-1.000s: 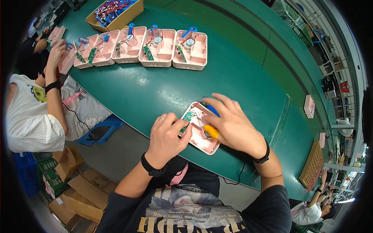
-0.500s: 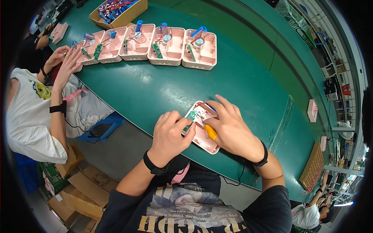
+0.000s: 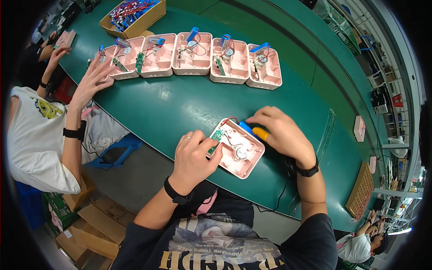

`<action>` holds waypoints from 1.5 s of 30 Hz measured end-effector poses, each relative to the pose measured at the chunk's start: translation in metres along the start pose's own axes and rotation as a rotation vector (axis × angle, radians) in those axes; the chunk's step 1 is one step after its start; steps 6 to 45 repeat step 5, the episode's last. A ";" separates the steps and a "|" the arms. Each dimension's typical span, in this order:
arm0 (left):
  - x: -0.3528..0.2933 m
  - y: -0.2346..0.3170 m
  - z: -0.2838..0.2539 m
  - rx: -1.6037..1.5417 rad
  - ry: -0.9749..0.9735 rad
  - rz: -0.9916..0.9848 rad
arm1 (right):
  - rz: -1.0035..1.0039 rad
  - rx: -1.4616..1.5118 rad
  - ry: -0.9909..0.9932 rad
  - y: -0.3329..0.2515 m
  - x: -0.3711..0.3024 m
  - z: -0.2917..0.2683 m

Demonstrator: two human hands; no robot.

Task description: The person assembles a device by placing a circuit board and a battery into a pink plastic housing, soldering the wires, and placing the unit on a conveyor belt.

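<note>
In front of me a pink plastic housing [image 3: 249, 172] lies open side up on the table. My left hand [image 3: 194, 155] is closed at its left side, thumb and fingers pinching a green circuit board [image 3: 218, 136] by the edge. A round silver speaker [image 3: 241, 153] sits inside, with thin wires running across the housing. My right hand [image 3: 284, 132] is at the far right rim, its fingers closed about the end of a blue cylindrical battery [image 3: 245, 127] on red wires. A yellow cover [image 3: 260, 133] sits on one of its digits.
Several similar pink housings [image 3: 192, 66] with boards, speakers and batteries stand in a row across the green table [image 3: 189, 101]. Beside the row's left end is a co-worker's hand [image 3: 93, 78]. Behind stands a cardboard box [image 3: 135, 29] of blue batteries. A brown grid tray [image 3: 360, 191] lies far right.
My right hand has moved from over the housing's middle to its far right rim, uncovering the speaker. The row of housings has slid right, with the co-worker's hand following at its left end.
</note>
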State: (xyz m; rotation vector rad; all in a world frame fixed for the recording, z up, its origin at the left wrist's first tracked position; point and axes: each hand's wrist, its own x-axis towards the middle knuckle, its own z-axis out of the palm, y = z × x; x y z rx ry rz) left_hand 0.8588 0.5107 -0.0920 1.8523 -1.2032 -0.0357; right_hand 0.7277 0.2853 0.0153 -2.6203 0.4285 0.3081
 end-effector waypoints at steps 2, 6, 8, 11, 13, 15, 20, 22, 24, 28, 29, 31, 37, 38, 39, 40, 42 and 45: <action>-0.002 -0.011 -0.007 -0.004 -0.003 -0.006 | -0.022 0.000 -0.001 -0.003 0.010 0.009; -0.002 -0.017 -0.015 -0.006 0.009 0.000 | -0.012 0.028 -0.066 -0.012 0.019 0.012; -0.002 -0.017 -0.015 -0.006 0.009 0.000 | -0.012 0.028 -0.066 -0.012 0.019 0.012; -0.002 -0.017 -0.015 -0.006 0.009 0.000 | -0.012 0.028 -0.066 -0.012 0.019 0.012; -0.002 -0.017 -0.015 -0.006 0.009 0.000 | -0.012 0.028 -0.066 -0.012 0.019 0.012; -0.002 -0.017 -0.015 -0.006 0.009 0.000 | -0.012 0.028 -0.066 -0.012 0.019 0.012; -0.002 -0.017 -0.015 -0.006 0.009 0.000 | -0.012 0.028 -0.066 -0.012 0.019 0.012; -0.002 -0.017 -0.015 -0.006 0.009 0.000 | -0.012 0.028 -0.066 -0.012 0.019 0.012; -0.002 -0.017 -0.015 -0.006 0.009 0.000 | -0.012 0.028 -0.066 -0.012 0.019 0.012; -0.002 -0.017 -0.015 -0.006 0.009 0.000 | -0.012 0.028 -0.066 -0.012 0.019 0.012; -0.002 -0.017 -0.015 -0.006 0.009 0.000 | -0.012 0.028 -0.066 -0.012 0.019 0.012; -0.002 -0.017 -0.015 -0.006 0.009 0.000 | -0.012 0.028 -0.066 -0.012 0.019 0.012; -0.002 -0.017 -0.015 -0.006 0.009 0.000 | -0.012 0.028 -0.066 -0.012 0.019 0.012; -0.002 -0.017 -0.015 -0.006 0.009 0.000 | -0.012 0.028 -0.066 -0.012 0.019 0.012; -0.002 -0.017 -0.015 -0.006 0.009 0.000 | -0.012 0.028 -0.066 -0.012 0.019 0.012; -0.002 -0.017 -0.015 -0.006 0.009 0.000 | -0.012 0.028 -0.066 -0.012 0.019 0.012; -0.002 -0.017 -0.015 -0.006 0.009 0.000 | -0.012 0.028 -0.066 -0.012 0.019 0.012; -0.002 -0.017 -0.015 -0.006 0.009 0.000 | -0.012 0.028 -0.066 -0.012 0.019 0.012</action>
